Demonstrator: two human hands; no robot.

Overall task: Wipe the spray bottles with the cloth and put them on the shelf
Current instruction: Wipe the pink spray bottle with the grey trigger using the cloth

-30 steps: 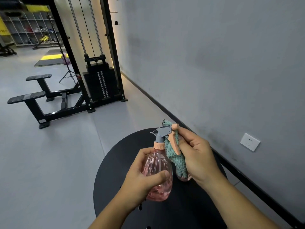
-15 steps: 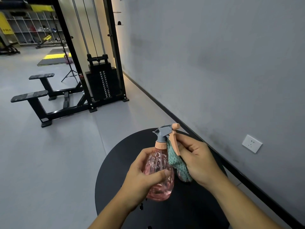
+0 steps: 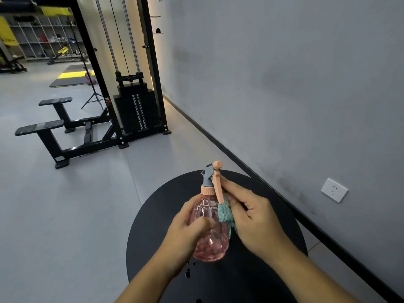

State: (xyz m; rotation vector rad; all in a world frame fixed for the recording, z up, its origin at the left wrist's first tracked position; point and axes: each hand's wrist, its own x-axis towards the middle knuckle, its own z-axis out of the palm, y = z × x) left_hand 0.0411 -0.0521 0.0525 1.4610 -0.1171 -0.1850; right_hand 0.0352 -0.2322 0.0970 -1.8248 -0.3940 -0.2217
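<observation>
A clear pink spray bottle [image 3: 209, 237] with a grey nozzle and a peach trigger is held upright above the round black table [image 3: 153, 226]. My left hand [image 3: 185, 232] grips its body from the left, thumb across the front. My right hand [image 3: 251, 219] holds a teal knitted cloth [image 3: 224, 212] and presses it against the bottle's right side, just under the trigger. Most of the cloth is hidden behind my fingers.
A grey wall with a white socket [image 3: 334, 190] runs along the right. A black cable machine with a weight stack [image 3: 136, 110] and a low bench frame [image 3: 56, 132] stand on the grey floor ahead. Cubby shelves [image 3: 46, 38] line the far left wall.
My right hand has slid the cloth down from the nozzle and trigger to the bottle's shoulder. The bottle has turned slightly in my left hand.
</observation>
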